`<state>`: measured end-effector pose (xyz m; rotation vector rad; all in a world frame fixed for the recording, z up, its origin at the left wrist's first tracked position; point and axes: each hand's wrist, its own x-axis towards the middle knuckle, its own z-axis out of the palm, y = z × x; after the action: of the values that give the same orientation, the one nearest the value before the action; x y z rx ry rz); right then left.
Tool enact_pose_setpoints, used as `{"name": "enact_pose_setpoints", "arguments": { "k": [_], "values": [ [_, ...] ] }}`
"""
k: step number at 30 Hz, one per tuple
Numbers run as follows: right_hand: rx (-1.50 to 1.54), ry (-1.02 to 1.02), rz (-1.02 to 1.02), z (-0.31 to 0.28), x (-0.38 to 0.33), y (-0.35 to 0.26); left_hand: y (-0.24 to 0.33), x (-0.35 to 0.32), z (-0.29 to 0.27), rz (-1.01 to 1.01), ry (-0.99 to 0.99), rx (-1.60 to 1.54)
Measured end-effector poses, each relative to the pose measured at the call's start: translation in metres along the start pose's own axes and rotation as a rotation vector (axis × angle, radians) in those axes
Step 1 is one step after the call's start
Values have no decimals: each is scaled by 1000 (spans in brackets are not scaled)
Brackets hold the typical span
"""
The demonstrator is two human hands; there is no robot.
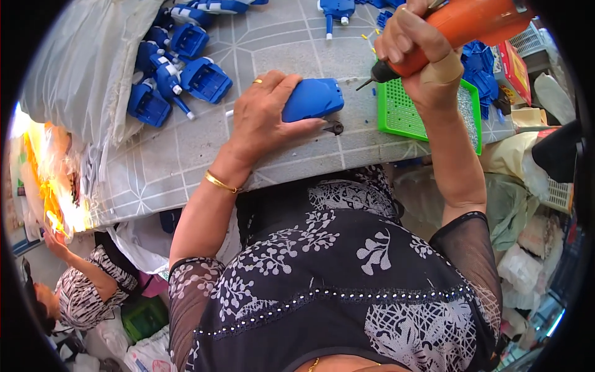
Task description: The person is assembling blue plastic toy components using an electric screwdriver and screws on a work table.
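My left hand (263,115) presses flat over the blue plastic housing (313,99), fingers curled over its top and thumb along its near side, pinning it to the grey patterned table (186,155). The housing is my landmark; it lies near the table's front edge, directly ahead of me.

My right hand (415,53) is wrapped fully around the orange electric screwdriver (462,25), held up and to the right of the housing. Its dark bit (365,84) points down-left toward the housing's right end but stands apart from it.

Hazards, as I judge them:

1. Bit slip. The driver is tilted. If the bit meets the housing at this angle, it may skate off the plastic toward my left thumb, which rests close to that end.
2. Housing shift. I hold it by downward pressure alone. Torque from the driver could rotate it on the smooth table.
3. Lost part. A small dark piece (334,128) lies just in front of the housing, near the table edge; a nudge could send it off.
4. Tray snag. The green perforated tray (403,115) sits just right of the housing, beneath my right wrist; a careless descent could knock it.

The pile of blue parts (180,68) lies well left of the housing.
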<state>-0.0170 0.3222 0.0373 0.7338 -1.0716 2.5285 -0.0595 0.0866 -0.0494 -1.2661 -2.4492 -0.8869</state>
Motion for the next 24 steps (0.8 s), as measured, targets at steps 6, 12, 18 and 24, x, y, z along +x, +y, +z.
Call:
{"name": "enact_pose_setpoints", "arguments": {
  "k": [6, 12, 18, 24],
  "values": [
    [-556, 294, -5, -20, -18, -34, -2, 0, 0, 23, 12, -26],
    [-562, 377, -11, -49, -39, -57, -3, 1, 1, 11, 2, -26],
    [-598, 417, -14, -55, -54, -54, -3, 2, 3, -4, 4, -15],
    [-604, 419, -14, -58, -61, -54, -1, 3, 3, -12, 2, -41]
  ]
}}
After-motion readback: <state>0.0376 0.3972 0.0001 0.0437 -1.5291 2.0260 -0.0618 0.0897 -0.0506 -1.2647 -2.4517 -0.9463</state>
